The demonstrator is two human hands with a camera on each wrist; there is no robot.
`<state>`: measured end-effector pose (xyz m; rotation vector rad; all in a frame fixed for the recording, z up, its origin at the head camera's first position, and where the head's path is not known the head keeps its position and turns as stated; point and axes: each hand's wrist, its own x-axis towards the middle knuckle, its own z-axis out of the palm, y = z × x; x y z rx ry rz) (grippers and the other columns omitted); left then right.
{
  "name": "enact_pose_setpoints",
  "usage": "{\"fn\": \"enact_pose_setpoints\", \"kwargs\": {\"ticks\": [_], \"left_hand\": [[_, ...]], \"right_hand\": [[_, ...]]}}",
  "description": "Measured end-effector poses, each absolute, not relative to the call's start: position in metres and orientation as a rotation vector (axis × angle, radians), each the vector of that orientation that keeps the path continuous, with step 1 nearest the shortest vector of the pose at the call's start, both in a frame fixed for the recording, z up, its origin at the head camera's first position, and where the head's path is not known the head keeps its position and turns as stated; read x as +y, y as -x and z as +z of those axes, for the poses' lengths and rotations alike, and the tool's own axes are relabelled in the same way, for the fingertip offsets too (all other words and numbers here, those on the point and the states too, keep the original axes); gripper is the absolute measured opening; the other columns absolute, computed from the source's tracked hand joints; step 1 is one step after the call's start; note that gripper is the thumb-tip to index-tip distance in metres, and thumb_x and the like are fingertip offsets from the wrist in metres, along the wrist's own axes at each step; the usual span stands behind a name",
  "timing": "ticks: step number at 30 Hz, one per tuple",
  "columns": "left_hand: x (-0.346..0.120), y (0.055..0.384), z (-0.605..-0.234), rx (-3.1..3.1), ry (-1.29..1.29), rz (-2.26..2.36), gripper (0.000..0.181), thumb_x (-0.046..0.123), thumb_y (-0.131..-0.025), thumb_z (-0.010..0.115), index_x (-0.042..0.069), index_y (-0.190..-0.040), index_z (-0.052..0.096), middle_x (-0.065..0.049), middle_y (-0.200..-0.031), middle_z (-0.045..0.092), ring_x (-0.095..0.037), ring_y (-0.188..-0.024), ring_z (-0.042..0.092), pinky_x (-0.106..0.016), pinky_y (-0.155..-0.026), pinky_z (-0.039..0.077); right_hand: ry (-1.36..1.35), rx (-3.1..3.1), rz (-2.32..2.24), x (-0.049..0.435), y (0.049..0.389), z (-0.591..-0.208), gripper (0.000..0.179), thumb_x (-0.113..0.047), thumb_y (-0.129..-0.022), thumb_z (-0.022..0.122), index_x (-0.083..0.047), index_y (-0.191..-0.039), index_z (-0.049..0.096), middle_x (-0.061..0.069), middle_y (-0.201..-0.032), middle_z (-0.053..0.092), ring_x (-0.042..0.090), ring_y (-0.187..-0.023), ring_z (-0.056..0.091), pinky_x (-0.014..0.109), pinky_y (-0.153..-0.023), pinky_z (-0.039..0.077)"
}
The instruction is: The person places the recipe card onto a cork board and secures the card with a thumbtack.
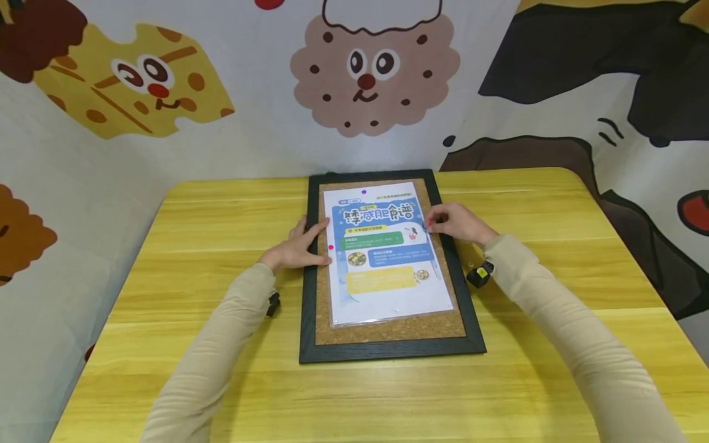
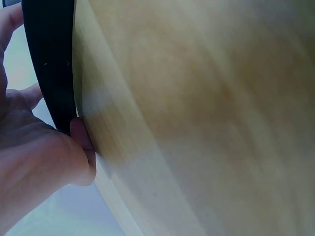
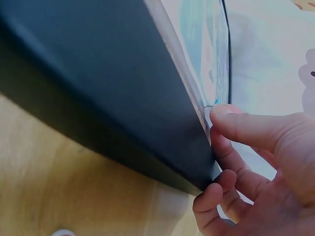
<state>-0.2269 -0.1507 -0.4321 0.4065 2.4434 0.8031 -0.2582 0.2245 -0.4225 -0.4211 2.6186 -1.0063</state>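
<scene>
A printed sheet (image 1: 388,301) with coloured panels and Chinese text lies on a black-framed cork board (image 1: 388,335). A purple push pin (image 1: 364,192) sits at its top edge and a pink push pin (image 1: 330,247) at its left edge. My left hand (image 1: 296,249) spreads across the board's left frame, fingertips touching the sheet's left edge. At the right edge my right hand (image 1: 456,223) pinches a small teal push pin (image 3: 216,102) between thumb and forefinger, mostly hidden by the fingertips. Its other fingers curl beside the black frame (image 3: 113,88).
The board lies flat on a yellow wood-grain table (image 1: 210,332), its top edge near the back wall. A cloth with cartoon food figures (image 1: 376,80) covers the wall. A small black device (image 1: 479,274) is at the right wrist.
</scene>
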Motion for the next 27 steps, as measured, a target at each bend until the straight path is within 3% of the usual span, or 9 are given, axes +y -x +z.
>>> {"fn": "enact_pose_setpoints", "kwargs": {"ticks": [14,27], "left_hand": [[-0.152,0.228,-0.432,2.441,-0.401,0.806,0.098,0.041,-0.084,0.070,0.023,-0.157,0.007,-0.022,-0.155,-0.021,-0.043,-0.142,-0.011,-0.067,-0.106,0.011],[-0.152,0.225,-0.429,2.436,-0.404,0.815,0.099,0.041,-0.085,0.070,0.023,-0.157,0.005,-0.021,-0.155,-0.023,-0.044,-0.141,-0.012,-0.066,-0.107,0.009]], "right_hand": [[0.382,2.592,-0.977,0.217,0.259,-0.417,0.004,-0.002,-0.091,0.065,-0.001,-0.093,0.068,0.015,-0.103,0.064,0.029,-0.092,0.051,0.039,-0.081,0.041],[0.378,2.640,-0.909,0.212,0.258,-0.410,0.006,0.001,-0.088,0.068,0.000,-0.092,0.071,0.015,-0.098,0.066,0.030,-0.089,0.054,0.041,-0.083,0.045]]}}
